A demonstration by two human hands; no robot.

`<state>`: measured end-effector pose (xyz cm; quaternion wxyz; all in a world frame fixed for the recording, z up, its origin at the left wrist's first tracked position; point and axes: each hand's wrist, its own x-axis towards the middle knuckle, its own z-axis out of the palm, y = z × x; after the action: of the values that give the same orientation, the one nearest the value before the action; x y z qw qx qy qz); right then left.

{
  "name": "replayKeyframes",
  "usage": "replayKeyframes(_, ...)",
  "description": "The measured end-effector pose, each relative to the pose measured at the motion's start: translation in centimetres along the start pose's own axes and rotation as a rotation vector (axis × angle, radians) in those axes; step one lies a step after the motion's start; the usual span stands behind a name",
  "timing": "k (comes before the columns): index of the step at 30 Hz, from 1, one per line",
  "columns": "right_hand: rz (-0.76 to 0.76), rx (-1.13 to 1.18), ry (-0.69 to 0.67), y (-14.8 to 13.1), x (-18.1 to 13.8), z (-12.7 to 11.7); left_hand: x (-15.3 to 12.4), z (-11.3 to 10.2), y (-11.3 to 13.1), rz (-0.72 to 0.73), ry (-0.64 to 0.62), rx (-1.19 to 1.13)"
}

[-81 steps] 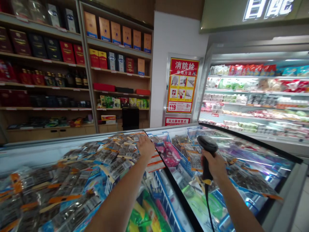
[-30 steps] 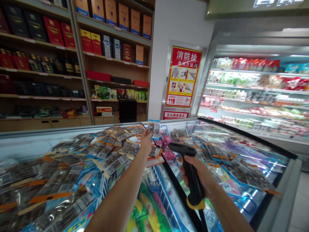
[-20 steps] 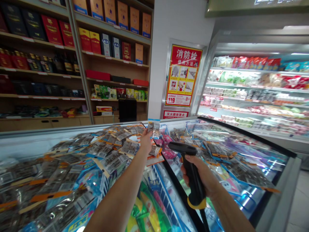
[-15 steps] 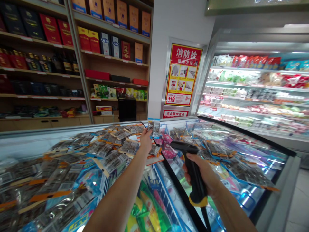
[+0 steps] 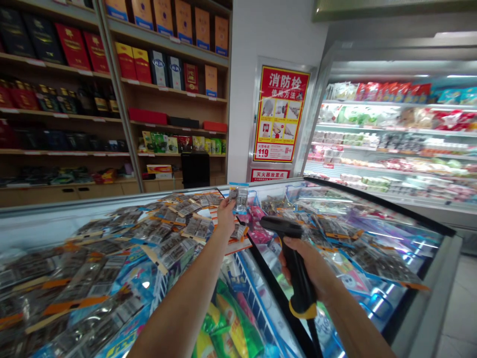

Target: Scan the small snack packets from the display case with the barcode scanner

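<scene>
My left hand [image 5: 225, 213] reaches far forward and is closed on a small clear snack packet [image 5: 241, 198] with blue edges, held up above the freezer. In my right hand [image 5: 311, 266] is a black and yellow barcode scanner [image 5: 299, 278], fingers wrapped round its handle. Its head points left and forward, towards the packet but apart from it. A cable runs down from the handle. Many similar packets [image 5: 175, 248] with orange and blue edges lie spread over the freezer's glass to the left. More packets [image 5: 383, 258] lie on the right side.
Under the glass, a wire basket [image 5: 249, 288] holds green and yellow bags [image 5: 227, 318]. A black divider [image 5: 274, 293] runs between the freezer's halves. Shelves of boxed goods [image 5: 160, 67] stand behind on the left, a lit refrigerated display [image 5: 395, 129] on the right, and a red poster [image 5: 281, 114] between.
The view has shifted slightly. My right hand and the scanner have moved a little to the left. My left hand keeps the packet in nearly the same place.
</scene>
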<state>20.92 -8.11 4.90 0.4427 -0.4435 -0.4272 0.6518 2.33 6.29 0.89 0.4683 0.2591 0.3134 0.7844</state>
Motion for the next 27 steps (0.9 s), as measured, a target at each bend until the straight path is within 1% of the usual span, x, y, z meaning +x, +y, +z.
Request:
replayKeyframes(2, 0.014, -0.011, -0.005, 0.1, 0.05, 0.0, 0.1, -0.08, -0.15, 0.01, 0.014, 0.027)
replayKeyframes(6, 0.006, -0.001, -0.042, 0.23, -0.02, 0.01, 0.45, -0.21, -0.59, 0.066, -0.028, 0.031)
replayKeyframes(9, 0.005, 0.015, -0.068, 0.16, -0.16, -0.07, 0.68, -0.35, -0.86, 0.094, -0.025, 0.044)
replayKeyframes(12, 0.017, 0.02, -0.058, 0.05, -0.16, -0.21, 0.65, -0.41, -0.83, 0.108, -0.023, 0.051)
replayKeyframes(17, 0.023, 0.02, -0.029, -0.06, -0.01, -0.25, 0.14, -0.28, -0.28, 0.074, -0.028, 0.061)
replayKeyframes(20, 0.025, 0.019, -0.027, -0.12, -0.16, -0.19, 0.0, -0.2, -0.08, 0.061, -0.001, 0.058)
replayKeyframes(23, 0.048, 0.011, -0.027, -0.16, -0.43, -0.13, 0.02, -0.21, -0.03, 0.08, 0.029, 0.069)
replayKeyframes(27, 0.04, 0.026, -0.053, -0.13, -0.8, -0.06, 0.13, -0.34, -0.04, 0.052, 0.004, 0.058)
